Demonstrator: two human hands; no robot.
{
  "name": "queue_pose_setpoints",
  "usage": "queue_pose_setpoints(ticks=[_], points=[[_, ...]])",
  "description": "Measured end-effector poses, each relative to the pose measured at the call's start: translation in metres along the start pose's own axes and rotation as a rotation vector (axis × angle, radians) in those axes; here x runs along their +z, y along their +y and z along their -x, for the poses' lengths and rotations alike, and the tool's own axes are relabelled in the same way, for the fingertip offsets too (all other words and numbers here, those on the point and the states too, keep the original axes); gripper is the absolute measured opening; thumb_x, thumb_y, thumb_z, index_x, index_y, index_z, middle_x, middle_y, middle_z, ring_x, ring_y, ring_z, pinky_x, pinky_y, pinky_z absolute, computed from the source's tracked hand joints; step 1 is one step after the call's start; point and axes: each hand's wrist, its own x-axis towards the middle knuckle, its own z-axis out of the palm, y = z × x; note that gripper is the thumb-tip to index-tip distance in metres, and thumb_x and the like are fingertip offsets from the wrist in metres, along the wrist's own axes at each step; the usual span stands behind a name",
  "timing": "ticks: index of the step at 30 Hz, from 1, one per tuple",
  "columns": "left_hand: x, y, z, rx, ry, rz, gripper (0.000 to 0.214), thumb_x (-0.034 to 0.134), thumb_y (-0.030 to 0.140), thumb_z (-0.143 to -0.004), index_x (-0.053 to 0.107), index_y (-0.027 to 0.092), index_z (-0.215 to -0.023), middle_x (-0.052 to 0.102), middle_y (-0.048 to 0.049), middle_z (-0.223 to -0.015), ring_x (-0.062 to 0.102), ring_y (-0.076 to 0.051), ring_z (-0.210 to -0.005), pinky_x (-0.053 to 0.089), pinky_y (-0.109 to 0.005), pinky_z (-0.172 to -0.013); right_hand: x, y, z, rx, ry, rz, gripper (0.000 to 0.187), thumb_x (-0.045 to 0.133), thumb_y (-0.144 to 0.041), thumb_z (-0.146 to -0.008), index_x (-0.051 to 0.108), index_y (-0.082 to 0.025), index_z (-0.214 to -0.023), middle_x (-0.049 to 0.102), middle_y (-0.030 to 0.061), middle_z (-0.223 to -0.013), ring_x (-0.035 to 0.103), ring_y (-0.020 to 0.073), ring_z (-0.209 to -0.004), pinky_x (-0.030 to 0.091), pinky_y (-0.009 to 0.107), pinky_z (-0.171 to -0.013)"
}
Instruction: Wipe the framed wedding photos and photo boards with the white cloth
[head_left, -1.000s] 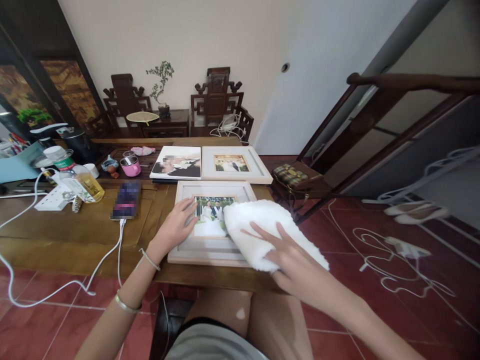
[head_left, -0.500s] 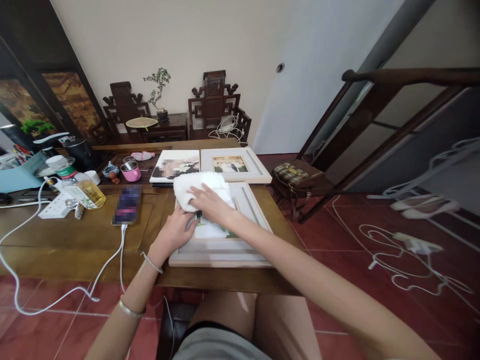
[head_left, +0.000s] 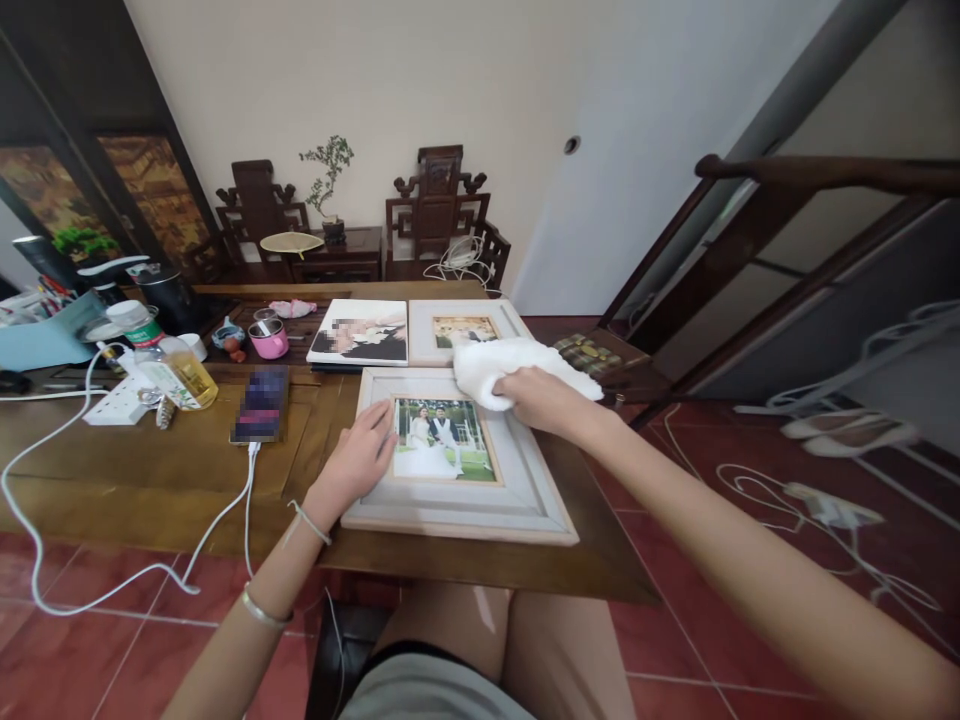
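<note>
A picture frame [head_left: 457, 518] with a pale wide border lies flat near the table's front edge; its photo [head_left: 442, 440] shows two people outdoors. My left hand [head_left: 364, 452] rests flat on the frame's left side, fingers stretched out. In my right hand [head_left: 541, 398] is a bunched white towel [head_left: 517, 365], held over the frame's far right corner. Part of the towel hangs out past the frame's right side. Behind, a second picture frame [head_left: 424, 335] is partly covered by the towel, and beside it lies a photo album [head_left: 360, 333].
Left on the wooden table [head_left: 187, 500] are a phone [head_left: 260, 405] with a charging cable, a pink cup [head_left: 270, 340], a bottle [head_left: 176, 370] lying tilted and a power strip [head_left: 116, 400]. A dark wooden chair [head_left: 795, 180] stands at the right.
My right hand has moved the towel right, from the frame's upper left to its far right corner, uncovering the photo. My left hand stays on the frame's left side.
</note>
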Motion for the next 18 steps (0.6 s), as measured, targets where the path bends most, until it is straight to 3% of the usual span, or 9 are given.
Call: queue_pose_setpoints(ticks=[4, 8, 13, 15, 18], points=[[-0.002, 0.005, 0.000, -0.051, -0.031, -0.014, 0.043, 0.033, 0.026, -0.096, 0.043, 0.015, -0.137, 0.039, -0.0132, -0.147, 0.033, -0.026, -0.138, 0.038, -0.046, -0.107, 0.005, -0.010, 0.022, -0.032, 0.016, -0.042, 0.047, 0.038, 0.011, -0.064, 0.071, -0.012, -0.090, 0.067, 0.0195, -0.109, 0.064, 0.0293, -0.102, 0.044, 0.038, -0.087], [-0.003, 0.007, -0.001, -0.047, -0.044, -0.034, 0.044, 0.034, 0.025, -0.096, 0.042, 0.014, -0.138, 0.037, -0.0137, -0.148, 0.032, -0.026, -0.139, 0.038, -0.046, -0.108, 0.009, -0.038, 0.069, -0.048, -0.026, -0.127, 0.050, 0.039, 0.009, -0.061, 0.071, -0.014, -0.090, 0.059, 0.0193, -0.127, 0.056, 0.0310, -0.118, 0.043, 0.045, -0.097], [-0.003, 0.006, -0.001, -0.054, -0.062, -0.050, 0.045, 0.034, 0.026, -0.096, 0.041, 0.013, -0.138, 0.037, -0.0145, -0.148, 0.032, -0.027, -0.138, 0.041, -0.047, -0.105, 0.020, -0.056, 0.129, -0.140, 0.043, -0.208, 0.055, 0.040, 0.007, -0.055, 0.073, -0.023, -0.088, 0.054, 0.0078, -0.136, 0.045, 0.0263, -0.130, 0.037, 0.045, -0.109], [-0.003, 0.005, -0.002, -0.042, -0.055, -0.054, 0.045, 0.035, 0.026, -0.096, 0.041, 0.012, -0.138, 0.038, -0.0148, -0.147, 0.033, -0.027, -0.137, 0.040, -0.048, -0.106, 0.022, -0.053, 0.130, -0.136, 0.088, -0.193, 0.050, 0.042, 0.006, -0.055, 0.073, -0.022, -0.082, 0.053, 0.0072, -0.138, 0.044, 0.0275, -0.131, 0.039, 0.046, -0.107], [-0.002, 0.003, -0.001, -0.019, -0.040, -0.052, 0.045, 0.037, 0.025, -0.095, 0.042, 0.012, -0.138, 0.039, -0.0145, -0.146, 0.034, -0.026, -0.136, 0.036, -0.047, -0.109, 0.019, -0.038, 0.103, -0.029, 0.255, -0.114, 0.037, 0.045, 0.006, -0.062, 0.072, -0.016, -0.076, 0.045, 0.0118, -0.144, 0.033, 0.0335, -0.137, 0.036, 0.051, -0.109]])
